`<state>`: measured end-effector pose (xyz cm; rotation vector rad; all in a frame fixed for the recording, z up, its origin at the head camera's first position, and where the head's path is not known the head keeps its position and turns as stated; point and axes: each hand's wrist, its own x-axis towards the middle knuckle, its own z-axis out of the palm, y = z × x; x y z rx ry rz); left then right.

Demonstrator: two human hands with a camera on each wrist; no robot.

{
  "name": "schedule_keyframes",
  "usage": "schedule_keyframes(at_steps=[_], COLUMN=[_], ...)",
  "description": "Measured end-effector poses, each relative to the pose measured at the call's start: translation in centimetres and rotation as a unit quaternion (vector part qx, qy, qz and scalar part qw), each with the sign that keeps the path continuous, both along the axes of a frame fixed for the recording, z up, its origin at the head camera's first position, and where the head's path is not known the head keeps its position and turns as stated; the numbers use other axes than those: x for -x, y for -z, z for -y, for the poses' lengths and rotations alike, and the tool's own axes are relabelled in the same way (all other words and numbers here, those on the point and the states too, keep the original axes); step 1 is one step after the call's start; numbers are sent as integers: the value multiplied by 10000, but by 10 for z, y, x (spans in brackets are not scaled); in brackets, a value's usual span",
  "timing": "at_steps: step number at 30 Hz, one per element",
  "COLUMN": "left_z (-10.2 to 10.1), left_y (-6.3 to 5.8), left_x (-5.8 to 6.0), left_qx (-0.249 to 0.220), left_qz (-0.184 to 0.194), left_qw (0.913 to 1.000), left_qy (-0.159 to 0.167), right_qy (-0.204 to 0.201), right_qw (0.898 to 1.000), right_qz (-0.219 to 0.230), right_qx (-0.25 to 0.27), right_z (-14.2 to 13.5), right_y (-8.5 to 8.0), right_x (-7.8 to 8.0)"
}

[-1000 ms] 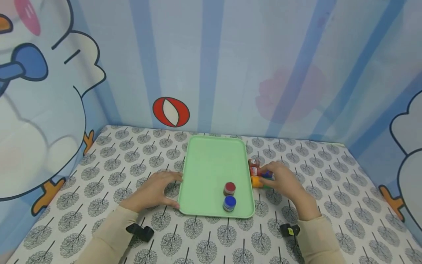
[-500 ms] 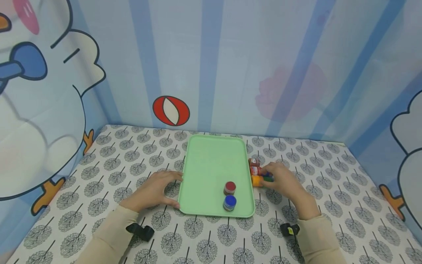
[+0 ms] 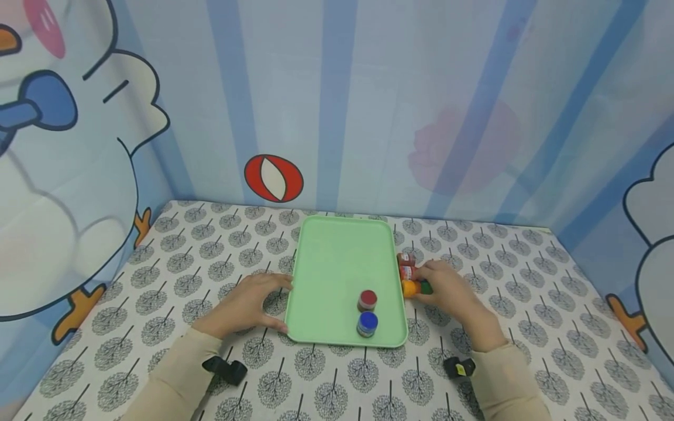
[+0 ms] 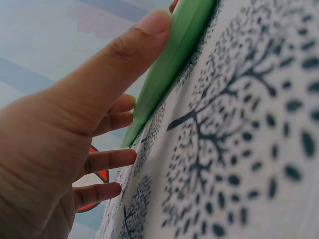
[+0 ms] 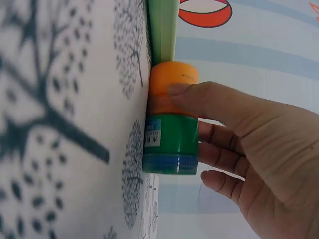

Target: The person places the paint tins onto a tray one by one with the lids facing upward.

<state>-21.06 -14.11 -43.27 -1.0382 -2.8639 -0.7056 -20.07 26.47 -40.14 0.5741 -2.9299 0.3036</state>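
My right hand [image 3: 444,286] is at the tray's right edge, its thumb on an orange paint jar [image 5: 172,82] and its other fingers bent round the far side. Against that jar lies a green paint jar [image 5: 170,133] with a white label. Red and brown jars, the red jar [image 3: 407,273] and the brown jar [image 3: 406,259], lie just beyond. At the left edge of the green tray [image 3: 337,251], my left hand [image 3: 247,304] has thumb and fingers spread, tips at the rim. Inside the tray stand a dark-red-lidded jar [image 3: 367,300] and a blue-lidded jar [image 3: 367,324].
A tablecloth [image 3: 326,383] printed with trees lies under everything. Behind the table hangs a pale blue striped curtain [image 3: 368,105] with cartoon figures. A black strap mount [image 3: 225,369] sits at the left wrist, and another mount [image 3: 459,367] at the right.
My right hand has shifted slightly, its fingers closing in round the orange jar. A blue jar seen beside it earlier is now hidden in the head view. The left hand stays still.
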Motion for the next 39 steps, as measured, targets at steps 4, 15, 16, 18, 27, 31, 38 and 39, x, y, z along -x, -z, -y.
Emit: schedule_keyframes(at_steps=[4, 15, 16, 18, 27, 31, 38, 39], left_z=[0, 1, 1, 0, 0, -1, -1, -1], left_y=[1, 2, 2, 1, 1, 1, -1, -1], left_x=[1, 0, 0, 1, 0, -1, -1, -1], left_qx=[7, -29, -36, -54, 24, 25, 27, 26], left_qz=[10, 51, 44, 32, 10, 5, 10, 16], left_qw=[10000, 10000, 10000, 10000, 10000, 10000, 10000, 10000], left_qy=[-7, -2, 6, 15, -42, -69, -56, -57], right_qy=[-75, -187, -196, -202, 46, 104, 48, 40], right_qw=[9999, 9991, 9991, 9990, 9996, 9995, 9999, 9999], right_qz=[-105, -249, -261, -264, 130, 217, 89, 94], right_qx=[-92, -275, -281, -287, -261, -181, 30, 44], right_z=[1, 5, 5, 5, 6, 6, 6, 6], right_y=[2, 6, 6, 5, -1, -3, -4, -4], right_x=[0, 1, 1, 1, -2, -3, -3, -3])
